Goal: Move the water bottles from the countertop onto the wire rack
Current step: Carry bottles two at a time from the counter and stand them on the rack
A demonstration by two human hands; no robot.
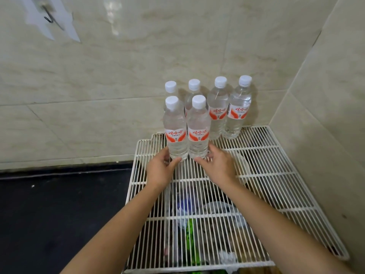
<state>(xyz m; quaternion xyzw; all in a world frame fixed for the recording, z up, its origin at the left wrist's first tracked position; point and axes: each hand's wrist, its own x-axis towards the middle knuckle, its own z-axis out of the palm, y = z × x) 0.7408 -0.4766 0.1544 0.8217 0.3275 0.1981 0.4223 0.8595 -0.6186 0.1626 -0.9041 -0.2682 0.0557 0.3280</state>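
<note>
Several clear water bottles with white caps and red-and-white labels stand upright on the white wire rack (266,165), grouped at its far edge by the tiled wall. My left hand (160,169) wraps around the base of the front left bottle (175,123), thumb in front and fingers on its left side. My right hand (219,167) grips the base of the front right bottle (198,123) in the same way. Both bottles rest on the rack, side by side and touching. Behind them stand a back row of bottles (217,107), two of them partly hidden.
The dark countertop (59,204) lies left of the rack, with no bottles in view on it. Beneath the rack's wires I see blurred items, among them a green one (190,234). Tiled walls close in behind and on the right (325,115).
</note>
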